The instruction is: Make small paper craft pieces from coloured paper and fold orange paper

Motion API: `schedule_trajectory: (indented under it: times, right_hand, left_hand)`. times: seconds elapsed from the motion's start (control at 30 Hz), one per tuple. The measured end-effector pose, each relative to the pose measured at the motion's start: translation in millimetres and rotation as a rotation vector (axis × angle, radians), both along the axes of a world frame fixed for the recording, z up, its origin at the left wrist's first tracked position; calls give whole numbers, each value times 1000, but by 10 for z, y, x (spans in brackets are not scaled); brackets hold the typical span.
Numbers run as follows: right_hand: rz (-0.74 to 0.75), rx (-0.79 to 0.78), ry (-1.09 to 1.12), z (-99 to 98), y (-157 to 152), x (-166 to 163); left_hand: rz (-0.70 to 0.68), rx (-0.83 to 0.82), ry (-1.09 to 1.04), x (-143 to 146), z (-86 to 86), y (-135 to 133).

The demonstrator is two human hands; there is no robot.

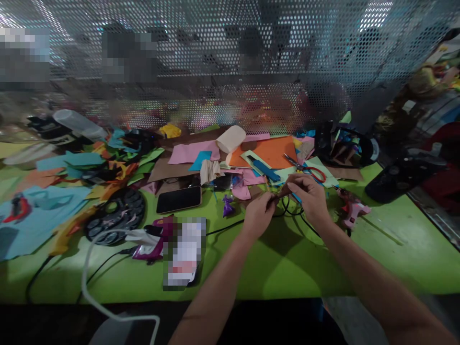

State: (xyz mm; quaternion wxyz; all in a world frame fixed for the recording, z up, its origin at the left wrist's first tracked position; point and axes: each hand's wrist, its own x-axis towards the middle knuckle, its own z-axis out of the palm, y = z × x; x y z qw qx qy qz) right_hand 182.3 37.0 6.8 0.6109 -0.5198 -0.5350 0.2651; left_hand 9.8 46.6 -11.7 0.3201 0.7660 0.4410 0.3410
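Over the green tabletop [273, 258], my left hand [259, 214] is closed in a pinch on one end of a small brown strip [283, 192], which looks like paper or card. The other end is pinched by my right hand [309, 197], and the fingers hide much of it. Just beyond the hands lie a blue box cutter [264, 168] and scissors [316, 172] with red-orange handles. A black cable [230, 226] runs beneath both hands. To the right rests a pink glue gun [352, 209], with a thin clear stick behind it.
Paper scraps and an orange sheet [278, 149] cover the table's back, below a perforated metal screen [230, 62]. A dark phone [178, 199], a second phone [185, 254] and a purple figure [227, 206] lie left. A black bottle [402, 175] stands right. People are behind the screen.
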Motion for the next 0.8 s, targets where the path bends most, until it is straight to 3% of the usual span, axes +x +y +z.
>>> schedule_trajectory:
  times: [0.17,0.33,0.57,0.8]
  right_hand:
    - [33,-30,48,-28,21,-5]
    - [43,-46,100,-33,24,-24]
    - [79,-60,131,-50,22,-64]
    - [121,-75,142,-42,15,-49]
  left_hand:
    - [11,-86,-107,-3,-34,24]
    - [-63,-197,-226,-1,-42,48]
    - [-51,-99,-131,-3,-28,33]
    - [-31,-170,-210,-8,-70,47]
